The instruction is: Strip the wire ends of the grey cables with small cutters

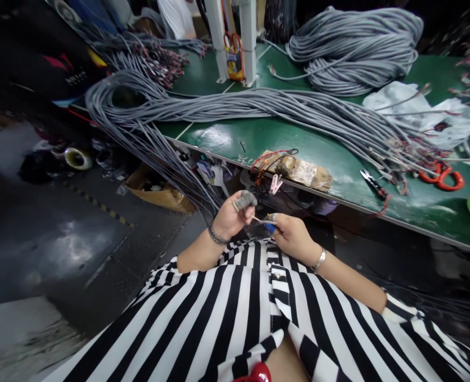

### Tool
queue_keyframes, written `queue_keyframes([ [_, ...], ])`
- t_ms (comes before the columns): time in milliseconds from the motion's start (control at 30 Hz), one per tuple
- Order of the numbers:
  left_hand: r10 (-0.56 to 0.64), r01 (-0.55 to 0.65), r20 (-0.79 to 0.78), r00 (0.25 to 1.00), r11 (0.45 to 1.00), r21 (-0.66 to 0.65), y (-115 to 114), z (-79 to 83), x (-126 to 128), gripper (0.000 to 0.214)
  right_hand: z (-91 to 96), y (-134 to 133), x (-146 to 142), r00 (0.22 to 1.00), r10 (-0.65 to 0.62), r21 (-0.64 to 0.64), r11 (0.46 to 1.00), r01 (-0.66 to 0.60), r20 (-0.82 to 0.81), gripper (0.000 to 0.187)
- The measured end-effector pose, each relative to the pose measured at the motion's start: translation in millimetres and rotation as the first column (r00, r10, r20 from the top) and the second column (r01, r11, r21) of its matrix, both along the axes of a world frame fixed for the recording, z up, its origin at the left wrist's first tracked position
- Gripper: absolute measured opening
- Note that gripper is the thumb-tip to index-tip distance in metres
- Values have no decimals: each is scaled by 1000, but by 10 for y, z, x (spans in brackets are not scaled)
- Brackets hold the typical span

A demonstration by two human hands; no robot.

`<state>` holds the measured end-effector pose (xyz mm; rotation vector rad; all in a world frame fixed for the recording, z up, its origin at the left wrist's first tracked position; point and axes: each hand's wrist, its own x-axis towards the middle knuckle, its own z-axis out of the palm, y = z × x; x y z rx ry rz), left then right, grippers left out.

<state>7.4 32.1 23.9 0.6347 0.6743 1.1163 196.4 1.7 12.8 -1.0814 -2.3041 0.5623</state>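
Observation:
My left hand is closed in a pinch, with a grey finger cot on the thumb, gripping the end of a thin grey cable that hangs down from the bench. My right hand is closed too, holding a small blue-handled tool whose thin tip meets the cable end between the hands. Both hands hover over my lap, just below the bench's front edge. I wear a black-and-white striped top.
The green bench carries a long bundle of grey cables, a big grey coil, black pliers, red-handled scissors, a taped block with wires and a white cloth. A cardboard box lies on the dark floor.

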Motion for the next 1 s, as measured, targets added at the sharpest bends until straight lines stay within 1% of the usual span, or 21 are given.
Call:
queue_keyframes([
  [67, 75, -68, 80, 994, 993, -94, 138, 50, -186, 25, -9, -11, 69, 997, -40, -72, 997, 35, -67, 16],
  [100, 161, -144, 129, 979, 981, -130, 207, 69, -281, 30, -18, -16, 97, 992, -69, -105, 993, 58, -106, 18],
  [167, 331, -312, 183, 926, 942, -125, 298, 81, -418, 34, -40, -18, 130, 975, -131, -155, 983, 103, -178, 21],
  [200, 391, -377, 171, 904, 920, -107, 305, 69, -441, 32, -51, -15, 136, 965, -155, -170, 978, 120, -210, 22],
  [233, 407, -399, 115, 906, 913, -84, 281, 46, -427, 28, -59, -10, 134, 956, -171, -180, 975, 130, -237, 22],
  [267, 360, -359, 20, 933, 932, -57, 229, 12, -379, 23, -63, -3, 127, 949, -182, -184, 973, 136, -259, 23],
  [300, 268, -270, -89, 959, 963, -5, 156, -29, -303, 19, -66, 6, 115, 943, -192, -185, 972, 144, -273, 23],
  [333, 166, -153, -199, 966, 985, 78, 70, -75, -211, 18, -68, 15, 100, 938, -202, -185, 971, 154, -283, 23],
  [367, 40, 4, -301, 953, 989, 147, -17, -122, -115, 23, -70, 24, 84, 933, -212, -186, 969, 162, -292, 23],
  [400, -52, 138, -389, 920, 971, 196, -96, -165, -27, 27, -76, 34, 69, 929, -217, -190, 968, 165, -299, 22],
  [433, -53, 187, -462, 885, 950, 249, -159, -201, 46, 28, -84, 42, 57, 927, -222, -193, 967, 168, -303, 22],
  [500, 21, 216, -576, 817, 915, 340, -230, -248, 132, 20, -103, 52, 40, 925, -245, -196, 961, 193, -291, 22],
  [600, 197, 151, -643, 740, 883, 445, -231, -265, 150, 9, -87, 33, 36, 928, -277, -199, 952, 231, -250, 27],
  [667, 288, 48, -626, 725, 885, 463, -198, -268, 130, 8, -16, -12, 42, 951, -203, -177, 970, 164, -233, 26],
  [733, 333, -84, -591, 735, 909, 408, -154, -277, 97, 11, 93, -75, 57, 975, 6, -123, 992, -35, -223, 24],
  [767, 345, -155, -568, 747, 921, 357, -131, -282, 73, 14, 148, -106, 68, 965, 142, -98, 981, -166, -219, 24],
  [833, 354, -261, -510, 784, 933, 247, -95, -282, 10, 20, 229, -152, 106, 903, 358, -83, 919, -386, -238, 25],
  [867, 356, -290, -471, 807, 934, 209, -88, -275, -28, 23, 247, -161, 131, 876, 401, -99, 893, -439, -269, 25],
  [900, 348, -295, -427, 834, 937, 188, -92, -264, -68, 26, 250, -160, 160, 867, 386, -132, 887, -443, -315, 25],
  [933, 328, -279, -382, 864, 944, 179, -106, -251, -105, 28, 239, -149, 188, 873, 305, -175, 904, -391, -381, 25],
  [1000, 242, -198, -303, 922, 966, 168, -162, -225, -163, 32, 198, -104, 228, 848, 41, -289, 930, -225, -529, 26],
])
